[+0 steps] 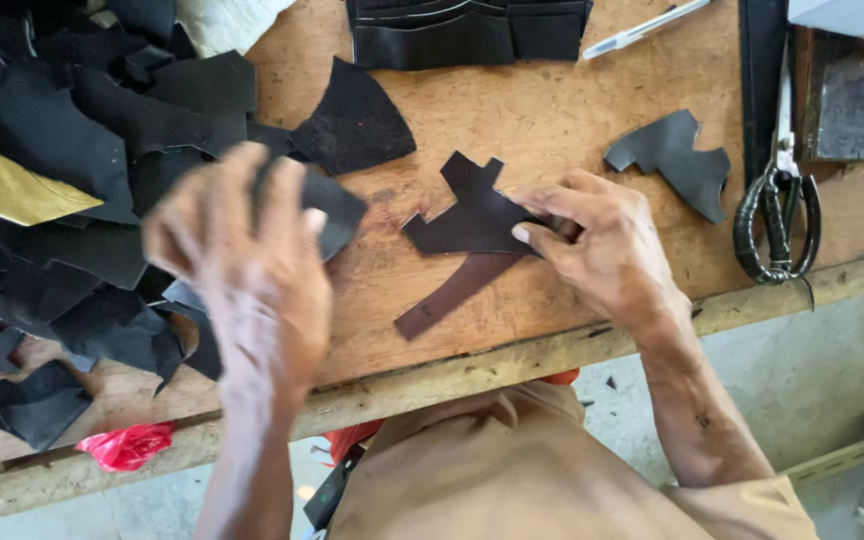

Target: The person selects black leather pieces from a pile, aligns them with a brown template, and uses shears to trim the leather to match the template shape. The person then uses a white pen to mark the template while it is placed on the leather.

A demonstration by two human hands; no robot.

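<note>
**Two bare hands at work on cut leather pieces at a wooden bench**

Nearest the viewer, at 6 o'clock, a tan garment is seen, with both forearms reaching up from it onto a wooden workbench (542, 120). A crumpled red scrap (127, 445) lies at 8 o'clock by the bench's front edge.

The left hand (242, 265), blurred, is held at 9 o'clock of centre over the bench, its fingers loosely curled around a black leather piece (337, 210) whose corner juts out to the right; how firmly it is gripped cannot be told.

The right hand (602, 245), just right of centre, is closed in a pinch: thumb and fingertips are pressed on the right edge of a dark brown cross-shaped leather piece (467, 215) lying flat at centre. A brown leather strip (452, 295) is seen under it, slanting toward 7 o'clock.

Farther off, a heap of black leather offcuts (62, 150) fills the 9 to 11 o'clock area, with a gold sheet (2, 190) among them. A black fan-shaped piece (352, 125) lies at 11 o'clock, a grey shaped piece (677, 160) at 2 o'clock, and black-handled scissors (777, 215) at 3 o'clock. At 12 o'clock lies a black card-slot panel (467, 30), with a white pen-like tool (642, 28) beside it at 1 o'clock.
</note>
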